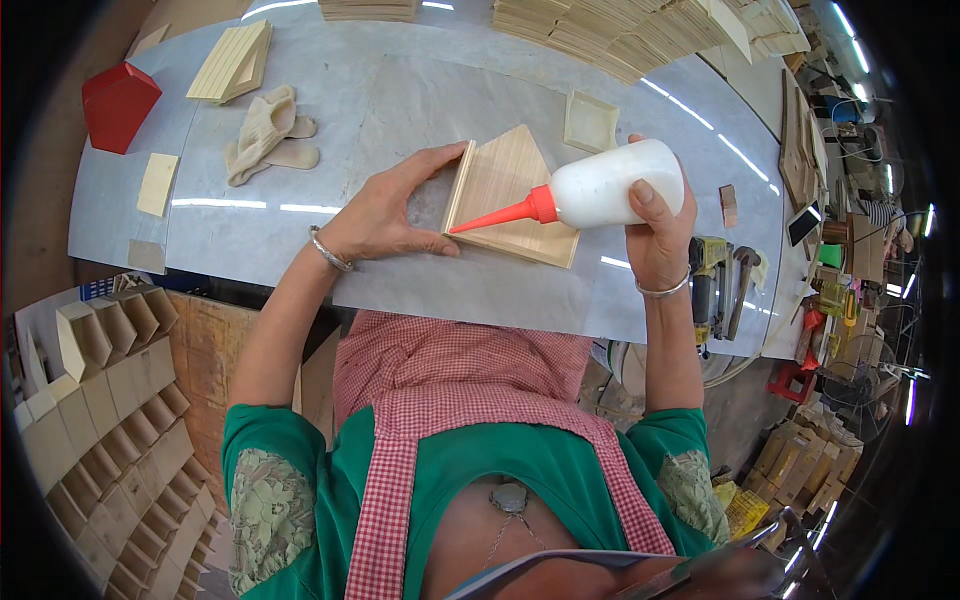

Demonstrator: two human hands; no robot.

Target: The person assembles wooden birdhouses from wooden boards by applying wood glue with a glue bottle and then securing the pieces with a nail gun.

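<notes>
A pale wooden piece shaped like a small house (515,185) lies on the grey table in front of me, with a raised strip along its left edge. My left hand (395,205) grips that edge, fingertips at the far end and thumb at the near end. In my right hand (660,225) is a white squeeze glue bottle (605,185), tilted over on its side. Its long red nozzle (495,215) points left, with the tip at the near left corner of the wood, by my left thumb. Whether any glue is coming out is too small to tell.
Crumpled gloves (265,140), a red pentagon-shaped piece (120,105) and grooved boards (230,62) lie at left. A shallow tray (591,121) sits beyond the bottle, near stacked boards (590,35). To the right are a hammer (741,290), a yellow-and-black tool (706,285) and a phone (803,224).
</notes>
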